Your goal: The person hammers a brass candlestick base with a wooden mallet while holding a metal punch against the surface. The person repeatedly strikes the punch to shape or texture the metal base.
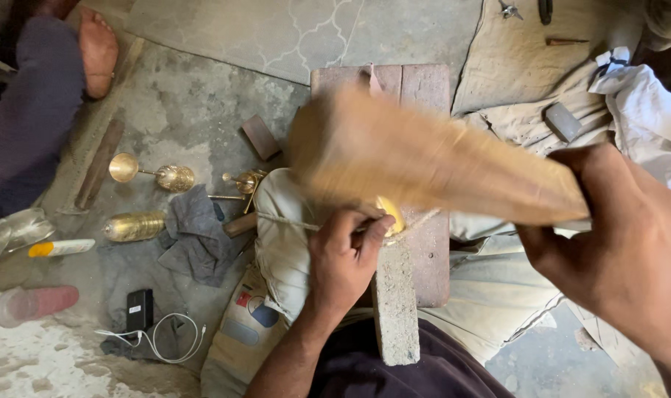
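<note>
My right hand (616,243) grips the narrow end of a big wooden mallet (424,158), which is blurred and raised across the middle of the view. Under its wide head, my left hand (346,258) pinches a small yellow brass piece (391,212) against a cloth-wrapped pad (284,236) tied with string. A grey stone block (396,309) lies just below the brass piece, resting on a wooden board (428,265).
Brass goblet parts (151,175) and a brass cylinder (133,226) lie on the concrete floor at left, beside a dark rag (195,236). A black charger with white cable (140,309), a pink cup (33,304) and another person's foot (98,48) are further left.
</note>
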